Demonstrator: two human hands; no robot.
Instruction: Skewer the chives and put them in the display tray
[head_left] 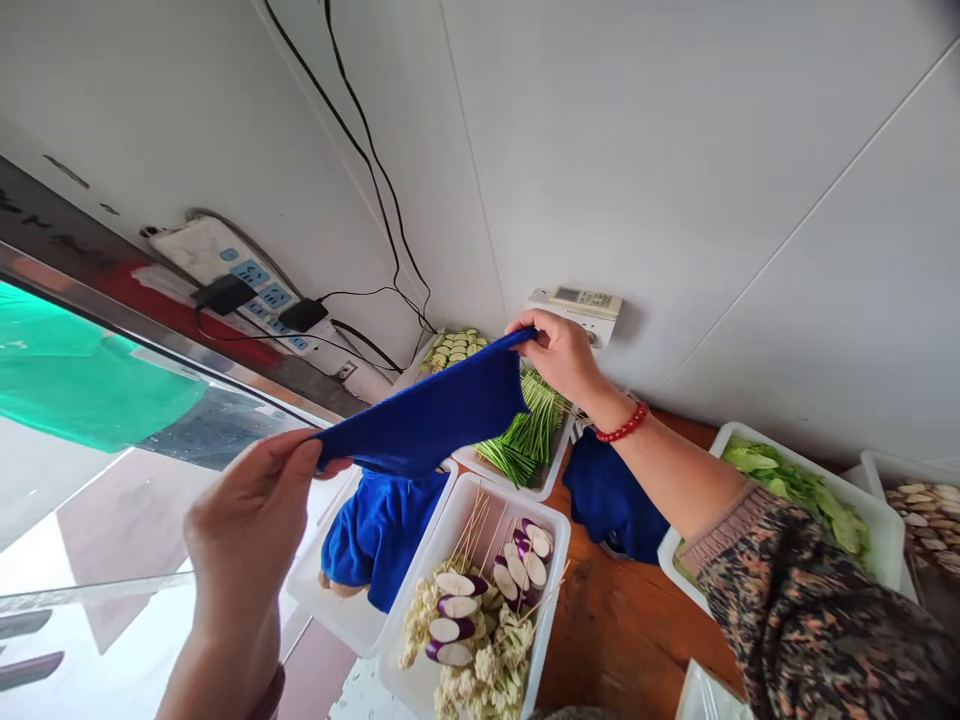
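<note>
A blue cloth (pixel 431 415) is stretched in the air between my two hands. My left hand (pixel 251 505) pinches its lower left corner, and my right hand (pixel 559 355) pinches its upper right corner. Below the cloth stands a white tray of skewered eggplant slices (pixel 454 625) and cauliflower (pixel 476 680). Beside it, another blue cloth (pixel 379 530) lies bunched over a tray, covering most of what is inside. Green vegetable skewers (pixel 525 440) fill a tray behind, partly hidden by the held cloth.
Another blue cloth (pixel 611 490) lies on the wooden table (pixel 600 610). Leafy greens (pixel 802 490) and sliced pieces (pixel 926 515) sit in containers at right. Against the left wall is a power strip (pixel 247 285) with black cables; a remote control (pixel 585 298) rests by the wall.
</note>
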